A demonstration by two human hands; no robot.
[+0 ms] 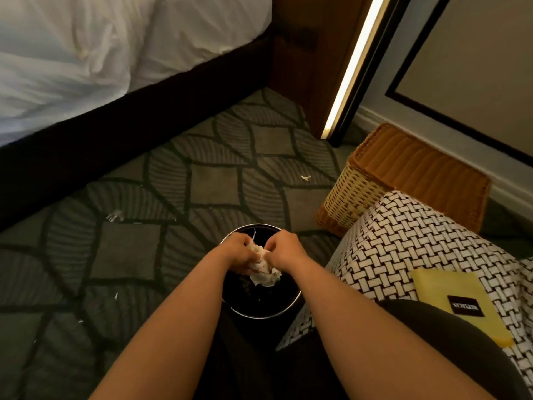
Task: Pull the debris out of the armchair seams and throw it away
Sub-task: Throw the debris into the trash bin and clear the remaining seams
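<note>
Small white scraps [114,216] lie on the patterned carpet [202,157]. The left hand [240,249] and the right hand [285,249] both grip one crumpled paper wad [264,269], directly above the black waste bin [274,304]. The woven-pattern armchair [403,241] stands just beside the bin.

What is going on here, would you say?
A person holds a crumpled white paper wad over a round black bin, the left hand and right hand gripping it from either side. It has not dropped in yet. The patterned armchair stands to the right with a yellow booklet on it; small white scraps lie on the carpet.
</note>
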